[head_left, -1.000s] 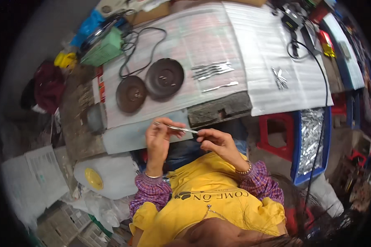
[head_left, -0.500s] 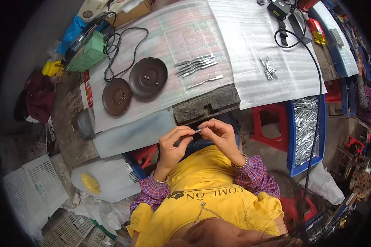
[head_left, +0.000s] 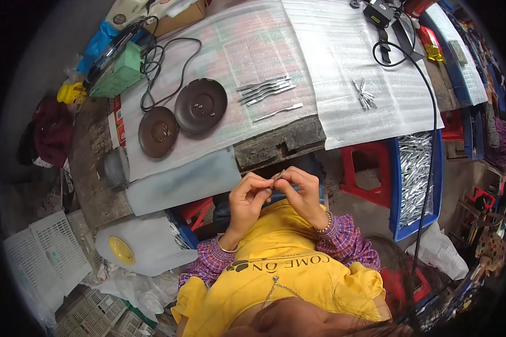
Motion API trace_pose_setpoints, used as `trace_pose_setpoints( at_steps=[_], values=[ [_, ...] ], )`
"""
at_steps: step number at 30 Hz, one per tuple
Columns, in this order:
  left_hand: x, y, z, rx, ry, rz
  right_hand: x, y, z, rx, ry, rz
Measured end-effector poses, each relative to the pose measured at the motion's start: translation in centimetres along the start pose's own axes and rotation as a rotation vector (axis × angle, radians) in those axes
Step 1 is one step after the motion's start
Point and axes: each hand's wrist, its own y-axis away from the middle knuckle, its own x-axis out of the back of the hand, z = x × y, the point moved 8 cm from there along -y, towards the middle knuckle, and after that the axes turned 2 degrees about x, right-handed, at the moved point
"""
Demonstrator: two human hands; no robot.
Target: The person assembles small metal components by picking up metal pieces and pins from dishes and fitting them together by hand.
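Just past the table's front edge, my left hand [head_left: 246,203] and my right hand [head_left: 302,195] meet in front of my yellow shirt. Both are closed in a pinch, fingertips together, on a small silver metal piece [head_left: 278,175]. Fingers cover most of it, so its exact kind cannot be made out. On the table beyond lie several slim metal handles [head_left: 265,89] in a row, and one single metal handle [head_left: 278,113] nearer me. Two dark brown dishes, a larger dish [head_left: 201,106] and a smaller dish [head_left: 158,132], hold tiny bits.
A small pile of metal pieces [head_left: 365,95] rests on white foam sheeting [head_left: 343,50]. At the right stand a red stool [head_left: 366,174] and a blue crate [head_left: 395,210] full of metal parts. A black cable [head_left: 436,112] hangs across. A green basket [head_left: 118,73] is far left.
My hands have drawn closer together, the left moving right toward the right hand. The metal piece is now more hidden between the fingertips.
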Motion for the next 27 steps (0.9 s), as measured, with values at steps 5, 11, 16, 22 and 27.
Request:
trace_pose_setpoints(
  at_steps=[5, 11, 16, 22, 27],
  values=[
    [-0.4, -0.1, -0.3, 0.047, 0.075, -0.012, 0.2, 0.0, 0.8, -0.079, -0.133, 0.005],
    [-1.1, -0.5, 0.1, 0.073, 0.022, -0.037, -0.6, 1.0, 3.6, -0.537, -0.691, -0.094],
    [-1.3, -0.4, 0.2, 0.062, -0.038, -0.083, 2.5, 1.6, 5.1, -0.636, -0.869, 0.037],
    [-1.9, -1.0, -0.1, 0.067, -0.063, -0.107, 19.4, 4.5, 5.0, -0.45, -0.325, 0.415],
    [-1.6, -0.6, -0.1, 0.084, -0.112, -0.115, 33.5, 9.8, 9.1, -0.431, -0.164, 0.905]
  ],
)
